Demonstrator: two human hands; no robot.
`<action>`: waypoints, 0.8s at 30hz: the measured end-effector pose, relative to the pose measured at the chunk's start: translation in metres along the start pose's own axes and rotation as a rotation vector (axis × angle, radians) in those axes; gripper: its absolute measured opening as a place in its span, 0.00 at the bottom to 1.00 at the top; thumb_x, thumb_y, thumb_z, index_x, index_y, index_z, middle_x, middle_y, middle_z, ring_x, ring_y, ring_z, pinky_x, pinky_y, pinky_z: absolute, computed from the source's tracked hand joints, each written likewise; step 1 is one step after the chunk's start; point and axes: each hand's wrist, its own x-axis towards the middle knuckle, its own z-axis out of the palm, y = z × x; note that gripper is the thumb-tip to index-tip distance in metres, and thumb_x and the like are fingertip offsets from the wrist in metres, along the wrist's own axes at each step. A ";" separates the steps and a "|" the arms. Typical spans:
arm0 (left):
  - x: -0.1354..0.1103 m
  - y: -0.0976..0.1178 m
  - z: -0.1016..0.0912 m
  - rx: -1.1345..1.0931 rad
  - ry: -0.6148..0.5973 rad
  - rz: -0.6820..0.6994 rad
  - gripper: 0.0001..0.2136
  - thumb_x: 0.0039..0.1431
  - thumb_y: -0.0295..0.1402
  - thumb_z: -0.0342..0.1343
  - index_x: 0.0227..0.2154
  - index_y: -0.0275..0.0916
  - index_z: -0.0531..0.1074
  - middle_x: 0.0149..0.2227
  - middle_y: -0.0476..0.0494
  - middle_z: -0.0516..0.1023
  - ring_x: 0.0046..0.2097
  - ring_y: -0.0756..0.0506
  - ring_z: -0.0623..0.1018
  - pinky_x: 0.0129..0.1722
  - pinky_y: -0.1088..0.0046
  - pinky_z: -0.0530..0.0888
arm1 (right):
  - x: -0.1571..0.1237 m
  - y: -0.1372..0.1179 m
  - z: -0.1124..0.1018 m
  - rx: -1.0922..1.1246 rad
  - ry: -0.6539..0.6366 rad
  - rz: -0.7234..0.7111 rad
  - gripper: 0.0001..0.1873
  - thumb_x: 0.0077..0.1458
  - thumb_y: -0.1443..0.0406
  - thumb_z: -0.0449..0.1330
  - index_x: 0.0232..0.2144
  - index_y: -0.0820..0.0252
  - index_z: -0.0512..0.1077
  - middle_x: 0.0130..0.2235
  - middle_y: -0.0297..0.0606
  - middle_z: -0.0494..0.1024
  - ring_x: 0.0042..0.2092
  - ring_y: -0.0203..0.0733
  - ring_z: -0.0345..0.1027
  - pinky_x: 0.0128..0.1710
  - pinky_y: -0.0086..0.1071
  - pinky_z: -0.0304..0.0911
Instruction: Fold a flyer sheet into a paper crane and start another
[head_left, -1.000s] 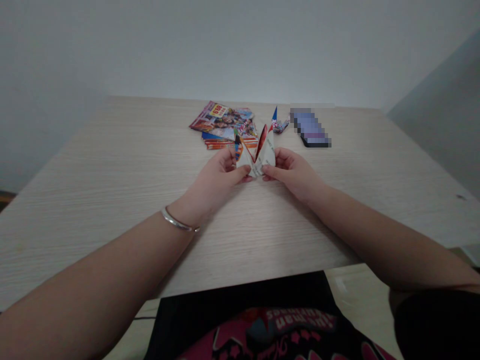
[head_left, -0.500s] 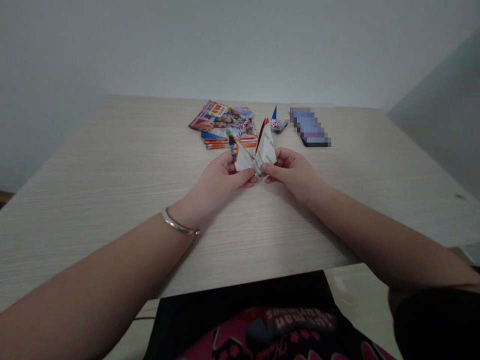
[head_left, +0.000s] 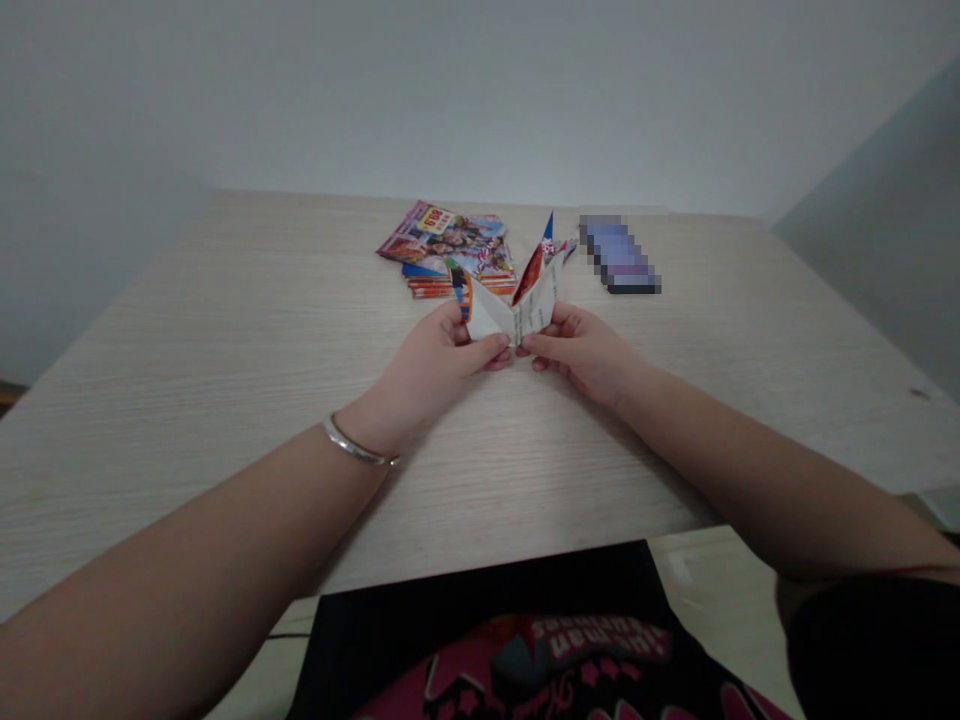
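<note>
Between both hands is a folded piece of printed paper (head_left: 491,316), white with small print on the near side and orange, blue and red on the inner faces. Its two halves rise in a V from a crease at the bottom. My left hand (head_left: 442,345) pinches the left half, thumb in front near the crease and fingers behind. My right hand (head_left: 581,345) grips the right half the same way. Just beyond the paper stands a folded paper figure (head_left: 548,228) with a blue point, partly hidden by the right half.
Behind the left hand lies a stack of colourful printed leaflets (head_left: 442,235). A phone (head_left: 622,255), blurred out, rests at the back right. The pale wood-grain table (head_left: 247,330) meets a wall (head_left: 480,90) at its far edge.
The paper's right half has swung outward to the right, so the V is wider and more of its red inner face shows. Both hands stay nearly in place.
</note>
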 end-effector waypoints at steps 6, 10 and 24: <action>-0.002 0.002 0.002 0.081 -0.025 0.093 0.18 0.52 0.27 0.67 0.46 0.38 0.72 0.49 0.42 0.83 0.46 0.44 0.82 0.49 0.66 0.79 | 0.002 0.002 0.006 -0.098 -0.008 -0.045 0.16 0.42 0.65 0.72 0.35 0.55 0.75 0.34 0.32 0.83 0.33 0.37 0.73 0.32 0.31 0.69; -0.005 0.004 0.003 0.191 -0.006 0.111 0.18 0.53 0.28 0.66 0.48 0.36 0.72 0.49 0.40 0.82 0.47 0.43 0.82 0.49 0.65 0.79 | 0.001 0.001 0.012 -0.060 -0.001 -0.067 0.19 0.41 0.68 0.72 0.39 0.54 0.75 0.40 0.33 0.85 0.42 0.41 0.78 0.48 0.37 0.74; -0.004 0.000 0.004 0.186 -0.033 0.155 0.20 0.53 0.28 0.64 0.49 0.38 0.70 0.48 0.41 0.81 0.46 0.44 0.81 0.48 0.65 0.77 | 0.001 0.002 0.013 -0.082 -0.020 -0.097 0.23 0.38 0.68 0.72 0.40 0.53 0.74 0.43 0.34 0.85 0.47 0.46 0.78 0.55 0.44 0.73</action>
